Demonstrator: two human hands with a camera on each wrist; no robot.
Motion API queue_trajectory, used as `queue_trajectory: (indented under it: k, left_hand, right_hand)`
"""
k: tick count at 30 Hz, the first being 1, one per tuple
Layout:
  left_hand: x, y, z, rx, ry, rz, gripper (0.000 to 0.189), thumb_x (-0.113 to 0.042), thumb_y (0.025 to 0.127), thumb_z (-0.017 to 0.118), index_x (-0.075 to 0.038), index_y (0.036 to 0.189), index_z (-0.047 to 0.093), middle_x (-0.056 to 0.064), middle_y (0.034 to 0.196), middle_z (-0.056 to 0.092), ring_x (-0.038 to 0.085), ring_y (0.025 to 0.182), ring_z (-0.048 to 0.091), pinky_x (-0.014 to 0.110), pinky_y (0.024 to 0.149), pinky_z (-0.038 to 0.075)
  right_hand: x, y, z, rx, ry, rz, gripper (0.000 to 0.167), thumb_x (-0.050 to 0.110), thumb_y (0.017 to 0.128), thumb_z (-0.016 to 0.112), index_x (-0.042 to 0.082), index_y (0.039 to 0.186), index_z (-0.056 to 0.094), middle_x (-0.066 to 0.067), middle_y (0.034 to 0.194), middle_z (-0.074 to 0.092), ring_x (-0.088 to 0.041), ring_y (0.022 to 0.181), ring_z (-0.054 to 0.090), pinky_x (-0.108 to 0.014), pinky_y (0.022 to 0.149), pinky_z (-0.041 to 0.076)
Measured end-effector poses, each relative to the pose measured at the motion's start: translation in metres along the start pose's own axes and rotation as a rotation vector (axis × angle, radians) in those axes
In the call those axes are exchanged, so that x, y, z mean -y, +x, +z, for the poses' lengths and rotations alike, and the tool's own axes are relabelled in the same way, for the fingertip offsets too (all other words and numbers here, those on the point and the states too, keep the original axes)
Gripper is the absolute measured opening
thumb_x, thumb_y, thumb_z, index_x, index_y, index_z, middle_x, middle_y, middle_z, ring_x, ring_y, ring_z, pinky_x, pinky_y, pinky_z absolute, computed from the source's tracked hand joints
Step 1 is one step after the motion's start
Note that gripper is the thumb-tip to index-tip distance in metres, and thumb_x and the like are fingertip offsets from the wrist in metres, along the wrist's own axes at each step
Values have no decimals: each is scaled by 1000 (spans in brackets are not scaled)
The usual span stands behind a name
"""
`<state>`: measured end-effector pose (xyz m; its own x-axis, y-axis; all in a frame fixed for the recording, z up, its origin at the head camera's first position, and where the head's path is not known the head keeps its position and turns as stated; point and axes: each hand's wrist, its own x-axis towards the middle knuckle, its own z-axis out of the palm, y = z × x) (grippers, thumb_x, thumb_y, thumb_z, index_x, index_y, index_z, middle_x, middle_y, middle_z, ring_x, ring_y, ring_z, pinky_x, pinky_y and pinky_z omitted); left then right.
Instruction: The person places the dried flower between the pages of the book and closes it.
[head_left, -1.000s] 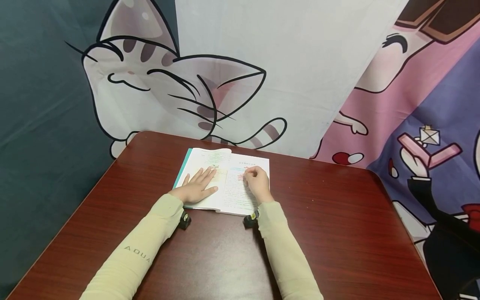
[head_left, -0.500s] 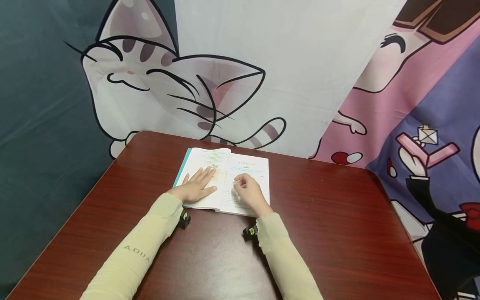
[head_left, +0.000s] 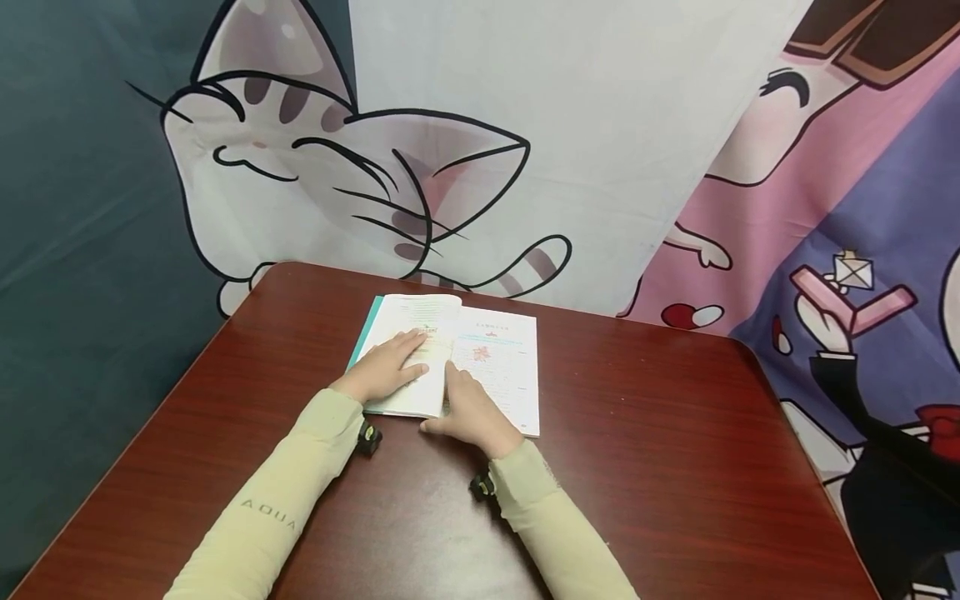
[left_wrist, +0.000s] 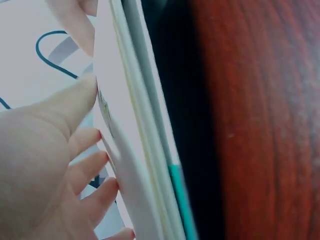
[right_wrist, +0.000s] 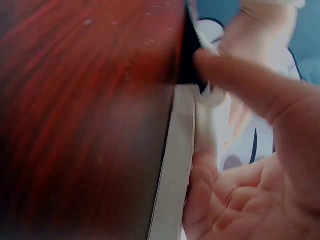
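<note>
An open book with a teal cover edge lies on the dark red table. Across its left page rests my left hand, fingers spread; in the left wrist view its fingertips touch the paper. My right hand is at the lower middle of the book, index finger pointing along the gutter and thumb stretched out at the near edge. In the right wrist view that thumb reaches past the page block, while the other fingers bend loosely against the right page. A small red picture shows on that page.
Behind the table hangs a cloth backdrop printed with a cartoon cat and other figures. Both wrists wear small black cameras, the left one and the right one. The table's far edge runs just beyond the book.
My right hand has moved from the right page toward me and left to the gutter, its pinched fingers spreading. The red picture is uncovered. My left hand has stayed on the left page, shifting slightly.
</note>
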<state>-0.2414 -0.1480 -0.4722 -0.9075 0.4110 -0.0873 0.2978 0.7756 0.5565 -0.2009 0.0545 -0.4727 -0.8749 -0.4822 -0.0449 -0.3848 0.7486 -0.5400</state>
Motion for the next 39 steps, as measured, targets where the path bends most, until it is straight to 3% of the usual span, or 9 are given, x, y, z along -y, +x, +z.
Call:
queue_trajectory:
  k: [4,11,18,24,28,32,34,37,39]
  left_hand:
    - [-3,-4,-4,-68,4,-40,58,-30,105,56,-4,154,42,19,160,36,38,148,31,54,118,27]
    - [0,-15,-9,-201,41,-99,47,-26,101,63,-4,143,57,19,147,54,38,137,48,55,108,41]
    - [3,-26,-14,-230,-15,-209,59,-30,101,61,-1,150,46,25,152,44,46,138,42,61,109,37]
    - [11,-33,-21,-211,-121,-350,76,-38,103,53,7,157,23,35,156,27,53,140,34,63,112,32]
    - [15,-34,-28,-174,-204,-393,81,-41,104,51,12,156,19,38,156,26,52,142,32,62,114,30]
    - [17,-36,-37,-171,-329,-389,83,-38,102,57,12,156,19,35,157,28,48,141,34,61,113,32]
    - [15,-37,-41,-189,-410,-366,81,-33,101,60,9,157,19,34,155,34,45,134,45,56,108,41]
    - [11,-38,-44,-220,-552,-321,76,-27,101,62,3,159,22,31,146,48,33,110,64,42,89,55]
    - [5,-38,-46,-229,-635,-292,72,-25,102,61,0,159,25,30,138,55,25,93,69,33,77,57]
  right_hand:
    - [6,1,3,15,-110,46,116,31,75,91,-11,156,20,-33,132,56,-41,119,59,-45,100,49]
    - [10,2,-1,1,-125,-4,106,22,73,85,7,160,26,-21,113,62,-25,89,59,-36,76,51]
    - [11,-1,-2,23,-188,-15,99,26,81,76,7,161,21,-22,117,59,-27,93,58,-39,80,52]
    - [9,-4,2,30,-189,-22,96,26,85,71,6,162,18,-22,119,57,-29,99,57,-40,84,52]
    - [7,-5,1,23,-154,-36,97,24,85,71,5,162,16,-23,121,57,-29,101,58,-41,88,51]
    - [6,-5,-2,25,-90,-34,100,22,82,72,5,162,14,-23,123,58,-26,101,56,-41,90,49]
    - [4,-5,-1,15,-55,-30,101,21,80,73,6,162,15,-21,124,58,-24,101,55,-40,90,49]
    - [1,-6,0,-11,10,-16,102,24,81,74,8,162,16,-20,125,55,-22,98,53,-37,89,49]
    - [-1,-8,1,-28,60,-2,102,28,83,76,10,162,16,-20,126,51,-21,97,53,-35,88,49]
